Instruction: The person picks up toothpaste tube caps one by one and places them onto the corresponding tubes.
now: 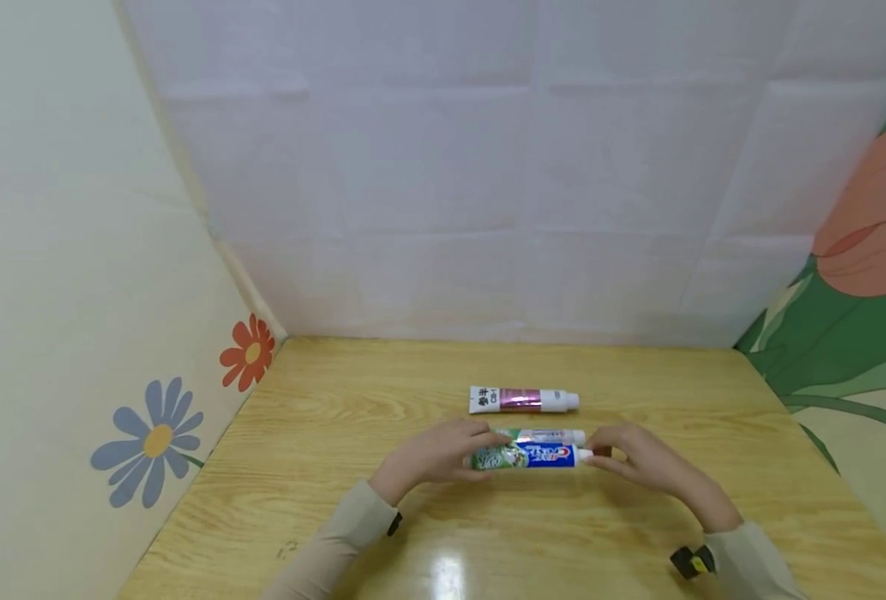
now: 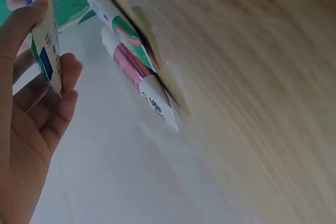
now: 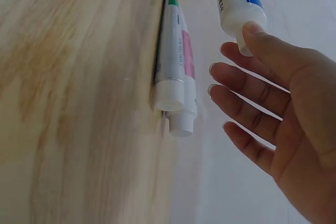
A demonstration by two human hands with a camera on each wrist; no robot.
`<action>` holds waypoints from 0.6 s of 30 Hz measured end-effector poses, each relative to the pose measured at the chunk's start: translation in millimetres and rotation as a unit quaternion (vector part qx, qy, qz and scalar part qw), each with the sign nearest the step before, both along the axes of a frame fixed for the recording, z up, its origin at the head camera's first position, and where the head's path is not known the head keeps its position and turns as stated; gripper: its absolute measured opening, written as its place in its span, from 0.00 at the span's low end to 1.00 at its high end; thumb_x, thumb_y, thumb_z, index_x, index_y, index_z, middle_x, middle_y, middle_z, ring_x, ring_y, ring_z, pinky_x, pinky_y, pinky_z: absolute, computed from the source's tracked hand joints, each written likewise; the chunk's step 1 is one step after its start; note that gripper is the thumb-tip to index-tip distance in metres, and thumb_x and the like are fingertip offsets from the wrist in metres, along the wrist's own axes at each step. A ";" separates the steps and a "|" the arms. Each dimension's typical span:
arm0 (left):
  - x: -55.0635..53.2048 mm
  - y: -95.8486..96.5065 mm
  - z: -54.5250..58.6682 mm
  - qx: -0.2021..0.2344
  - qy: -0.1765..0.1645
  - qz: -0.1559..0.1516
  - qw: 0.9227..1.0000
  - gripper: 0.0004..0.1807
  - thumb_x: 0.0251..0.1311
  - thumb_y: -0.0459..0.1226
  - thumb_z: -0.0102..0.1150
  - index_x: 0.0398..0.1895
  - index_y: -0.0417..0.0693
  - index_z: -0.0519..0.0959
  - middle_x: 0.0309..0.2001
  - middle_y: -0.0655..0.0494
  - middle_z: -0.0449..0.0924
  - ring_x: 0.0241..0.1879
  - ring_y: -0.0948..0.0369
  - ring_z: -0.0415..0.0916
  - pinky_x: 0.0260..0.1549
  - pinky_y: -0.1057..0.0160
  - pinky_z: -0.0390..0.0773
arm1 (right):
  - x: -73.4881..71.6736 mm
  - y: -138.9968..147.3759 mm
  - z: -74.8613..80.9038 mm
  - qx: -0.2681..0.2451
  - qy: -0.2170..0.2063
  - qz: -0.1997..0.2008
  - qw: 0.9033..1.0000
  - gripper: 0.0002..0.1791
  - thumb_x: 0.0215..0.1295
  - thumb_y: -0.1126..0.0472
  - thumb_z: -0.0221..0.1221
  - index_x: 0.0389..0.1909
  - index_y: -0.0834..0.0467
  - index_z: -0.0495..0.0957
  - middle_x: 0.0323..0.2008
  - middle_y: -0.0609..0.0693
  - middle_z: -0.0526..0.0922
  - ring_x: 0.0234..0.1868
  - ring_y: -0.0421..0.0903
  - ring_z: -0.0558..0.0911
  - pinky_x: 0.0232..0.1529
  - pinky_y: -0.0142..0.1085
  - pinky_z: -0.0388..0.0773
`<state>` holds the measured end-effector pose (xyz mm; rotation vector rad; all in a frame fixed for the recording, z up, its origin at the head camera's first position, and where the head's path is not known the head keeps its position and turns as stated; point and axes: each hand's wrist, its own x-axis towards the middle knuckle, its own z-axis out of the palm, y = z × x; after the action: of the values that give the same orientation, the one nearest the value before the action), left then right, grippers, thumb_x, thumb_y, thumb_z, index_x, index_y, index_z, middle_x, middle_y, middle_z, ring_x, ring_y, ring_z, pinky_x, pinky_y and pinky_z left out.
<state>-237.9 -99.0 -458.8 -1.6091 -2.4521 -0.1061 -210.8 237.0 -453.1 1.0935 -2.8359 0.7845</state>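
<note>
A blue and green toothpaste tube [image 1: 548, 456] is held level above the table between both hands. My left hand [image 1: 443, 452] grips its flat crimped end; in the left wrist view the thumb lies on one face of the tube [image 2: 48, 43] and the fingers are behind it. At the other end, my right hand [image 1: 648, 460] pinches the small white cap [image 3: 243, 46] between thumb and index finger, the other fingers spread loosely. Just beyond lies a green and silver toothpaste tube [image 1: 555, 436], partly hidden by the held one in the head view.
Farther back on the wooden table [image 1: 367, 375] lies a white and pink toothpaste tube [image 1: 521, 400], its cap to the right. A white sheet [image 1: 427, 192] hangs behind the table. Walls with painted flowers [image 1: 159, 440] stand at both sides.
</note>
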 end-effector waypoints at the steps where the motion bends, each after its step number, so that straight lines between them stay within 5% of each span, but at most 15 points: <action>1: 0.7 -0.1 -0.9 -0.008 -0.006 0.004 1.000 0.32 0.57 0.53 0.57 0.64 0.55 0.66 0.44 0.62 0.75 0.40 0.68 0.72 0.46 0.70 0.73 | 0.0 0.2 -1.0 0.002 -0.005 0.004 1.000 0.08 0.63 0.50 0.56 0.35 0.48 0.80 0.28 0.34 0.78 0.29 0.29 0.74 0.30 0.30 0.76; 13: 8.3 2.6 -7.6 -0.066 -0.009 0.031 0.997 0.34 0.56 0.58 0.55 0.65 0.57 0.65 0.51 0.60 0.76 0.48 0.65 0.74 0.50 0.67 0.73 | 2.6 5.5 -11.2 0.025 -0.051 0.017 0.998 0.07 0.62 0.53 0.58 0.36 0.50 0.82 0.31 0.36 0.80 0.32 0.30 0.76 0.34 0.33 0.77; 18: 11.1 5.1 -8.1 -0.066 -0.003 0.019 0.998 0.35 0.54 0.59 0.56 0.64 0.56 0.66 0.56 0.59 0.74 0.49 0.63 0.73 0.48 0.66 0.74 | 3.5 6.7 -15.6 0.030 -0.056 0.026 0.998 0.09 0.63 0.51 0.57 0.34 0.50 0.83 0.29 0.35 0.78 0.29 0.29 0.74 0.32 0.31 0.76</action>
<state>-226.8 -93.9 -466.9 -1.6136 -2.5403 0.0577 -207.3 243.6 -468.7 1.1721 -2.9523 0.7923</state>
